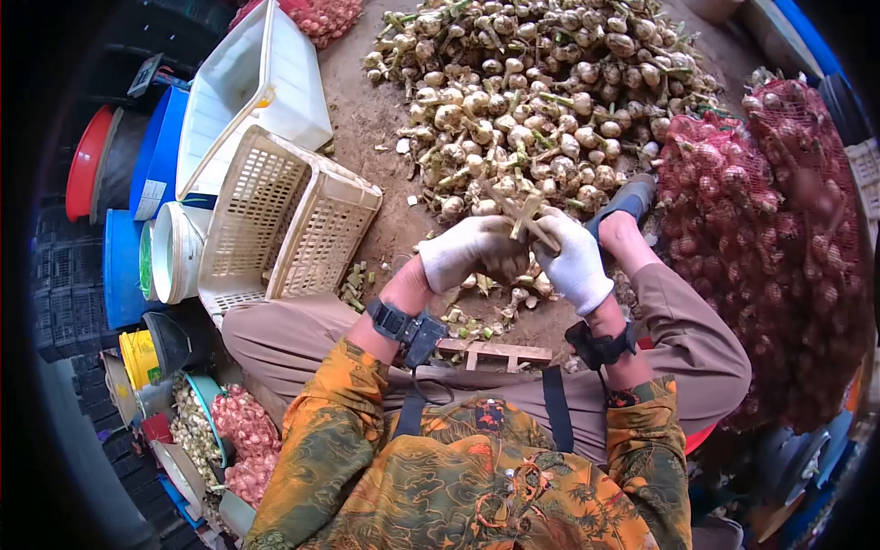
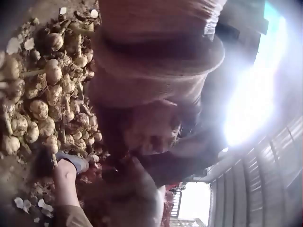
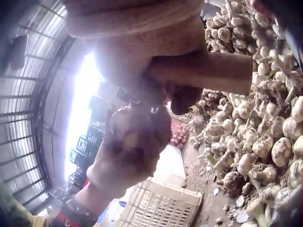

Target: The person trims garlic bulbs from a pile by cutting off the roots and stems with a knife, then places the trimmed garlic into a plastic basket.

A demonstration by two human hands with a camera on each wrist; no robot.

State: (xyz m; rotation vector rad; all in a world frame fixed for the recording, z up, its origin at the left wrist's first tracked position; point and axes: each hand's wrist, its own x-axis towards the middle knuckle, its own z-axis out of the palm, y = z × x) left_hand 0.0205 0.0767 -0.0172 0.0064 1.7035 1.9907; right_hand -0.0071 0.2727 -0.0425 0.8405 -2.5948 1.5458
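- Far left, a red tub (image 1: 89, 165) is leaning by some blue bins, and a white bucket (image 1: 197, 240) is sitting just in front of them.
- Next over, a white plastic bin (image 1: 307, 87) is standing behind a cream slatted crate (image 1: 335, 225), with cut stem bits (image 1: 353, 284) lying beside the crate.
- My gloved left hand (image 1: 472, 252) is curling in pretty tight and pinching a garlic stalk (image 1: 521, 222); the lower end is hiding in the glove, so can't tell you more there.
- That stalk is poking up between my two hands, in front of the big garlic pile (image 1: 513, 119).
- A flat wooden piece (image 3: 227, 71) is crossing right by it.
- My gloved right hand (image 1: 573, 261) is gripping that wood, fingers closing round it.
- Far right, red mesh bags (image 1: 715, 202) stuffed with garlic are standing past my sandalled foot (image 1: 628, 200).
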